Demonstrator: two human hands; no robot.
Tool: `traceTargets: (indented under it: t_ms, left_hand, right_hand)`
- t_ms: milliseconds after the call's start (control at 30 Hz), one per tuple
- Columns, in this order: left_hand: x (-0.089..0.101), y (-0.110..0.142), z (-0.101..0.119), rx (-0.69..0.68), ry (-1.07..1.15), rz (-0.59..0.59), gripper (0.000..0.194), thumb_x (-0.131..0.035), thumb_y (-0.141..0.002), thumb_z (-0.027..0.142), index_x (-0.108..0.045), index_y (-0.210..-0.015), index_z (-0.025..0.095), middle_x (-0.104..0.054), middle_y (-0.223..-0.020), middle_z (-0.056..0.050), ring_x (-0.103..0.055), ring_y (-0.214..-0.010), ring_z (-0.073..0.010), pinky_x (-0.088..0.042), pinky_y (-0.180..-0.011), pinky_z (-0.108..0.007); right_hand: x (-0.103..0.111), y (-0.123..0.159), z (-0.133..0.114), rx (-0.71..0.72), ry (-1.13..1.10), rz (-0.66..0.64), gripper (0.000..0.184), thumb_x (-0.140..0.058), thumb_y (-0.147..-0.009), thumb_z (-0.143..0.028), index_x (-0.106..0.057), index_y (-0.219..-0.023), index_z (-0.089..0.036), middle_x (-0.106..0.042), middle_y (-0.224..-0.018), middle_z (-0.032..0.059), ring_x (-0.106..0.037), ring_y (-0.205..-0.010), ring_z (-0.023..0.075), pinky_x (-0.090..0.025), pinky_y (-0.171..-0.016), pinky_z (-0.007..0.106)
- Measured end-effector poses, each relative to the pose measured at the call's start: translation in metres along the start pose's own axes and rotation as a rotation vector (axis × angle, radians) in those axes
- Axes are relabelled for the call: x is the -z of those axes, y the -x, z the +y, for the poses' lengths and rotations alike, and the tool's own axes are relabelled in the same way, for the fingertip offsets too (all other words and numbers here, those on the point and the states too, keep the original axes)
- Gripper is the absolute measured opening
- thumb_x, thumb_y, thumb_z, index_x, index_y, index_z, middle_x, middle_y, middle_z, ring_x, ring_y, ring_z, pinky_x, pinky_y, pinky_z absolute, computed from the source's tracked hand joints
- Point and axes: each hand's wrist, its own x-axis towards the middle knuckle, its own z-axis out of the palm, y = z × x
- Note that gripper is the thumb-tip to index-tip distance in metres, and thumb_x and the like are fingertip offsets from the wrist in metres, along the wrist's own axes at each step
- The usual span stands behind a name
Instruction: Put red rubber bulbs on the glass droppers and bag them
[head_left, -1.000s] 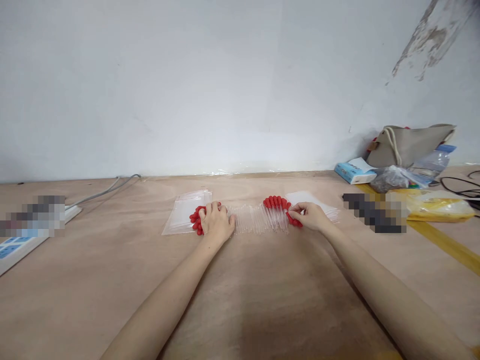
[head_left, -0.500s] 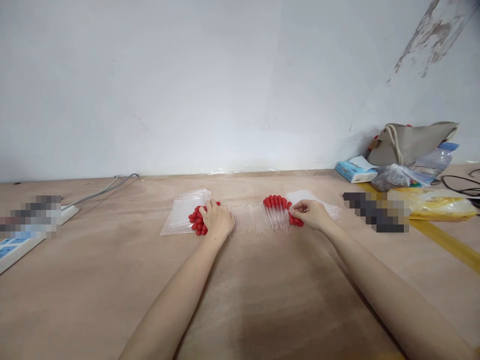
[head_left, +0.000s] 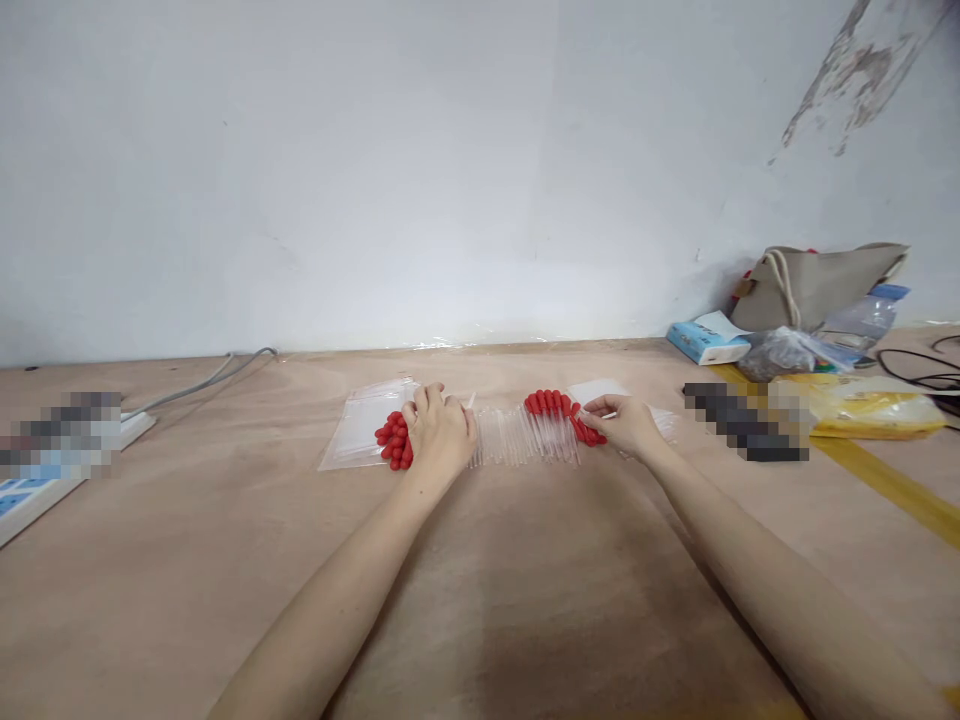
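My left hand point(head_left: 441, 430) reaches over a pile of red rubber bulbs point(head_left: 393, 438), its fingers bent downward. A pale sliver shows beside its fingers; whatever they hold is mostly hidden. A row of clear thin tubes point(head_left: 504, 436) lies side by side between my hands. At the row's right end are droppers with red bulbs point(head_left: 549, 402) fitted on their far ends. My right hand point(head_left: 619, 422) is closed in a pinch there, on a red-bulbed dropper point(head_left: 576, 410); its fingers partly cover it. More red bulbs lie just under these fingertips.
Clear plastic bags point(head_left: 360, 425) lie flat behind the left pile, others point(head_left: 600, 390) behind my right hand. On the right are a tissue pack point(head_left: 705, 342), a grey bag point(head_left: 825, 285) and a yellow package point(head_left: 870, 405). A power strip point(head_left: 127, 432) lies at left.
My left hand has shifted slightly right and its fingers have moved off part of the bulb pile toward the tubes. My right hand stays nearly in place.
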Motion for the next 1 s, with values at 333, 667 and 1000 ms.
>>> traceTargets:
  t_ms: [333, 667, 1000]
  left_hand:
    - [0.003, 0.062, -0.032, -0.459, 0.252, 0.061, 0.015, -0.041, -0.087, 0.017, -0.051, -0.077, 0.016, -0.059, -0.066, 0.0, -0.051, -0.064, -0.0126, -0.029, -0.08, -0.035]
    - [-0.006, 0.071, -0.036, -0.492, 0.395, -0.001, 0.012, -0.048, -0.086, 0.022, -0.056, -0.093, 0.018, -0.065, -0.075, 0.0, -0.054, -0.066, -0.0131, -0.028, -0.075, -0.033]
    - [-0.009, 0.071, -0.038, -0.469, 0.446, -0.041, 0.014, -0.046, -0.087, 0.026, -0.057, -0.087, 0.018, -0.064, -0.074, 0.0, -0.053, -0.066, -0.013, -0.028, -0.075, -0.032]
  right_hand:
    - [-0.001, 0.004, -0.014, 0.147, -0.154, 0.2, 0.037, -0.061, -0.066, -0.037, -0.058, -0.096, -0.014, -0.062, -0.086, 0.0062, -0.059, -0.056, 0.0114, -0.047, -0.053, 0.025]
    - [-0.052, 0.073, -0.059, 0.599, -0.125, -0.04, 0.017, -0.052, -0.079, -0.033, -0.06, -0.082, -0.018, -0.063, -0.071, 0.0027, -0.057, -0.06, 0.0123, -0.045, -0.056, 0.024]
    - [-0.069, 0.087, -0.06, 0.745, -0.134, -0.132, 0.019, -0.046, -0.084, -0.024, -0.06, -0.097, -0.022, -0.061, -0.087, 0.005, -0.057, -0.078, 0.014, -0.047, -0.07, 0.027]
